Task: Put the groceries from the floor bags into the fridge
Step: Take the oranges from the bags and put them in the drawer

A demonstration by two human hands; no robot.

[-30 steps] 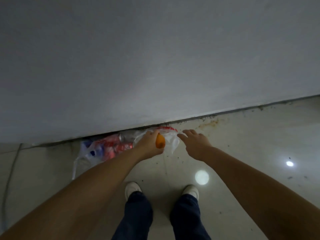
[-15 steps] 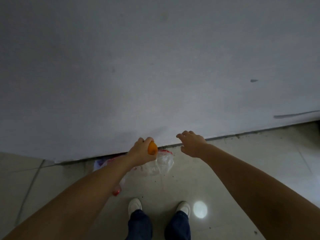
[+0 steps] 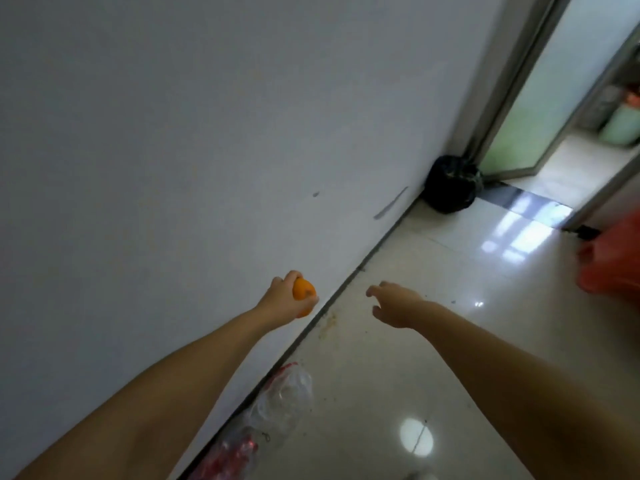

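An orange [image 3: 304, 293] is gripped in the left hand [image 3: 284, 301], fingers curled round it, and is held in the air in front of the grey wall [image 3: 207, 133]. The right hand [image 3: 394, 303] is held out empty over the tiled floor [image 3: 450, 271], its fingers loosely relaxed. A clear plastic bag [image 3: 277, 407] lies on the floor against the wall, below the left forearm. A black bag [image 3: 450, 188] sits in the far corner beside a doorway.

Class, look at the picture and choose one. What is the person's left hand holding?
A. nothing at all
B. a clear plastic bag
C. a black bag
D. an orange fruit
D: the left hand has its fingers curled round an orange fruit, held up in front of the wall, while the clear plastic bag lies on the floor below.
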